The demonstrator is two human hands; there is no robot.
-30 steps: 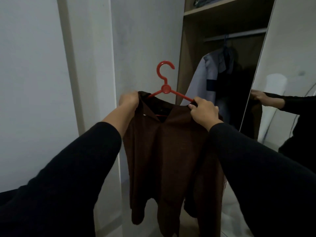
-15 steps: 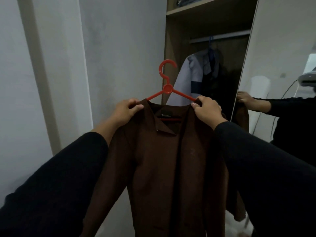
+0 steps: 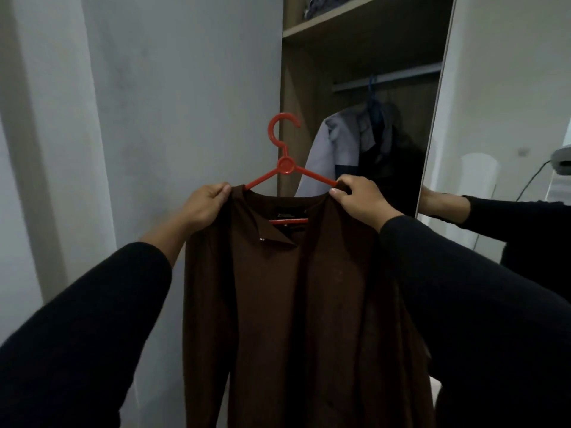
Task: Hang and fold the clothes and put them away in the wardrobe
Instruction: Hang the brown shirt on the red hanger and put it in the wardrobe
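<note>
While the wardrobe (image 3: 364, 57) stands open at far right, a grey garment (image 3: 333, 143) on its rail (image 3: 401, 77), a brown shirt (image 3: 293, 304) hangs near on a red hanger (image 3: 285, 163). The left hand (image 3: 205, 205) and right hand (image 3: 360, 200) each pinch a shoulder. The hanging step looks nearly done; next, its hook must be lifted onto that rail.

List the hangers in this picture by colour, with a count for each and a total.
Red hanger, carrying the brown shirt: 1
Blue hanger, on the rail with the grey garment: 1
Total: 2
</note>
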